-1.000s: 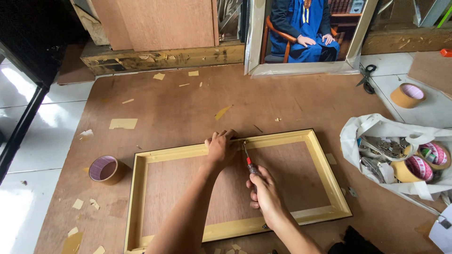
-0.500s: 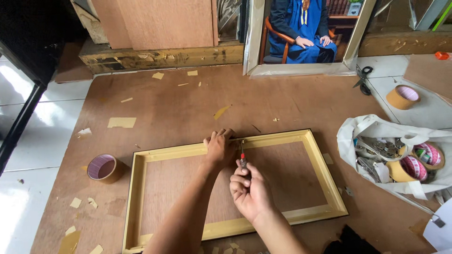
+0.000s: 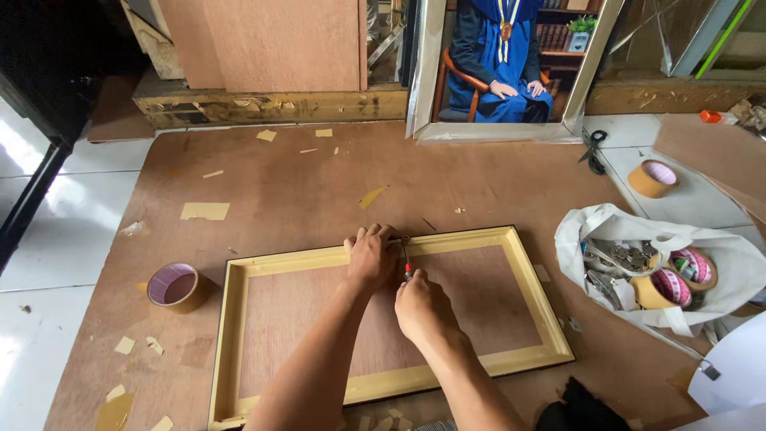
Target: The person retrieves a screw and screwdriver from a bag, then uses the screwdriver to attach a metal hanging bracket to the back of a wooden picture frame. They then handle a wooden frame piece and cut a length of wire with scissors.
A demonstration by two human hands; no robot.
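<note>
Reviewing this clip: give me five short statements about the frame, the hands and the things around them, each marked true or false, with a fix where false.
1. The left hand presses on the far rail of the yellow wooden frame. True.
2. The right hand holds a small tool with a red handle at that rail. True.
3. A roll of tape lies inside the frame. False: it lies outside, on the brown board, by the frame's left end.
4. The scissors lie in the white bag. False: they lie on the floor beyond it.
5. The frame stands upright against the wall. False: it lies flat on the board.
</note>
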